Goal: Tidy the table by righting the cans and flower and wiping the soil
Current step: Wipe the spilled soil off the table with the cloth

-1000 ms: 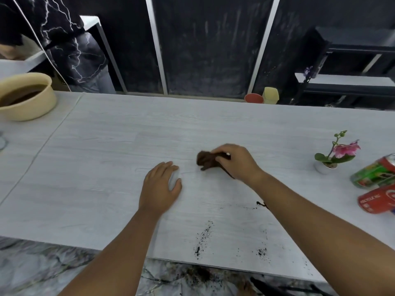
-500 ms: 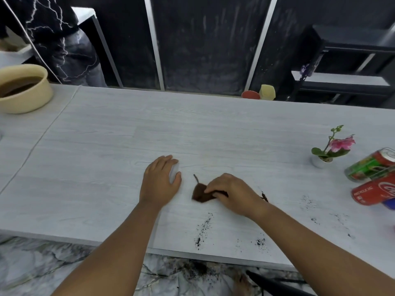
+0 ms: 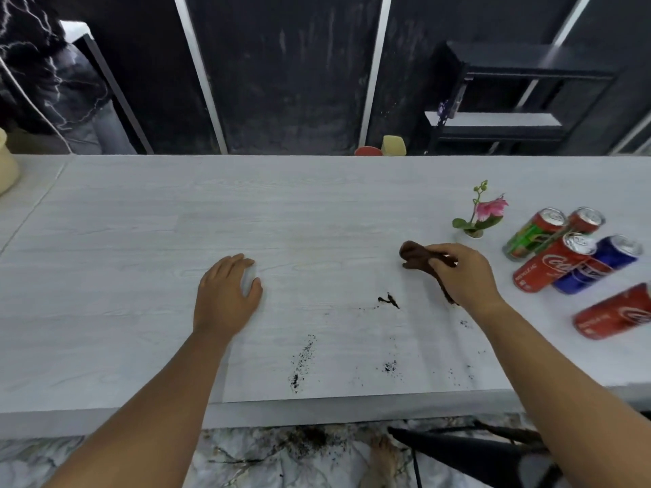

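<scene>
My right hand [image 3: 461,272] grips a brown cloth [image 3: 415,254] just left of the pink flower [image 3: 479,217], which stands upright in its small white pot. Dark soil [image 3: 387,300] lies in a clump below the cloth, and a thin trail of soil [image 3: 301,364] runs toward the front edge. My left hand [image 3: 227,294] rests flat on the white table [image 3: 176,223], fingers apart, holding nothing. Several cans lie on their sides at the right: a green one [image 3: 532,234], a red Coca-Cola can [image 3: 553,265], a blue one [image 3: 599,264] and another red one [image 3: 614,313].
A cream bowl [image 3: 5,163] sits at the far left edge. A red and a yellow object [image 3: 382,147] stand behind the table's far edge. Another person stands at the back left. A black shelf [image 3: 510,100] is at the back right. Soil is scattered on the floor below.
My right hand has carried the cloth to the right and away from me, toward the flower. The view has shifted right, bringing more cans into sight. My left hand has stayed in place.
</scene>
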The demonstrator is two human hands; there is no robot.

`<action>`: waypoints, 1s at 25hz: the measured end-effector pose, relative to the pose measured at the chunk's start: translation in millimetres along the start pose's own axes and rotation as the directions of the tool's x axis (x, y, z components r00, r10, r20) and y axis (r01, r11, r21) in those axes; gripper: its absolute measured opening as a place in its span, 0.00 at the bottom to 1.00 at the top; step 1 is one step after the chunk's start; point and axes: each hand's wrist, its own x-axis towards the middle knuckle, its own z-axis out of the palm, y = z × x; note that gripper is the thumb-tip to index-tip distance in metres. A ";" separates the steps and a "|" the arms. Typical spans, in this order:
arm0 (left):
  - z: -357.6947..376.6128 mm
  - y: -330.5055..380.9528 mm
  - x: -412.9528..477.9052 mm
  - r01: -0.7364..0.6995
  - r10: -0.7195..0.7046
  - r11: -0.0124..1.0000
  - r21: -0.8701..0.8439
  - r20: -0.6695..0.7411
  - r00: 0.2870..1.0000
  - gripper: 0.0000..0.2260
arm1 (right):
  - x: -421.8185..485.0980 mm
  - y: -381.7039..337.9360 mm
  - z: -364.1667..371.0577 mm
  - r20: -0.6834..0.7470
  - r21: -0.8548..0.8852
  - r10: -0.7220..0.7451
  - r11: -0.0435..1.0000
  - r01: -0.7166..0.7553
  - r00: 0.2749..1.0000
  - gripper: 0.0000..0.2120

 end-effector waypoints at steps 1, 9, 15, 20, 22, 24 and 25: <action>-0.4 0.2 0.3 -0.001 0.001 1.000 0.002 0.004 1.000 0.22 | -3.6 9.5 3.7 0.013 -0.065 0.052 0.997 -0.051 0.999 0.13; -3.6 11.2 -5.5 0.021 -0.022 1.000 0.021 0.045 0.999 0.19 | -78.8 -19.6 70.1 0.108 -0.086 -0.135 0.986 0.145 0.985 0.14; -1.3 28.3 -31.9 0.122 -0.132 0.988 0.095 0.113 0.985 0.26 | -75.8 -5.7 24.6 -0.029 0.281 0.097 0.956 -0.085 0.995 0.13; 1.2 26.1 -38.3 0.102 -0.106 0.992 0.080 0.045 0.993 0.27 | -71.4 64.4 -62.6 -0.329 0.050 0.170 0.985 -0.163 0.929 0.13; 3.8 28.9 -36.9 0.114 -0.117 0.990 0.081 0.029 0.993 0.24 | -69.2 90.3 -79.7 -0.372 -0.102 0.189 0.965 -0.242 0.909 0.15; 3.2 29.7 -37.0 0.114 -0.115 0.990 0.082 0.014 0.993 0.23 | -72.3 105.7 -75.8 -0.329 -0.195 0.244 0.928 -0.319 0.912 0.16; 2.7 29.9 -37.6 0.107 -0.109 0.991 0.082 0.011 0.994 0.23 | -75.5 108.6 -69.2 -0.305 -0.223 0.259 0.916 -0.333 0.917 0.16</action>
